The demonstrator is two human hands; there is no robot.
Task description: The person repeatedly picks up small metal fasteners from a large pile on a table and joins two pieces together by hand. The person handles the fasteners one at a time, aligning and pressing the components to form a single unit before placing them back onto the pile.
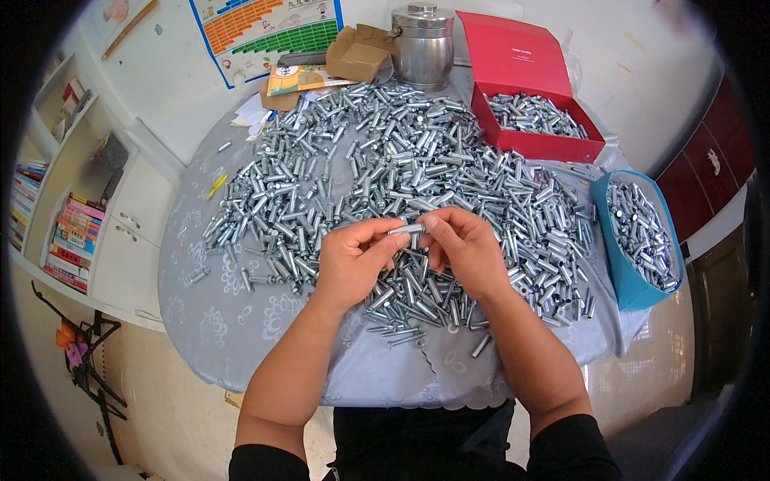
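My left hand [355, 260] and my right hand [464, 247] meet over the middle of a table, both pinching one small silver metal tube [407, 229] held level between the fingertips. Under and around the hands a wide heap of the same silver metal tubes [385, 160] covers most of the grey patterned tablecloth [224, 321]. Both forearms come up from the lower edge, with black sleeves at the bottom.
A red box [553, 144] with its lid up holds tubes at the back right. A blue bin [634, 280] full of tubes sits at the right edge. A steel canister [423, 44], a cardboard box [358, 52] and booklets stand at the back. White shelves with books are on the left.
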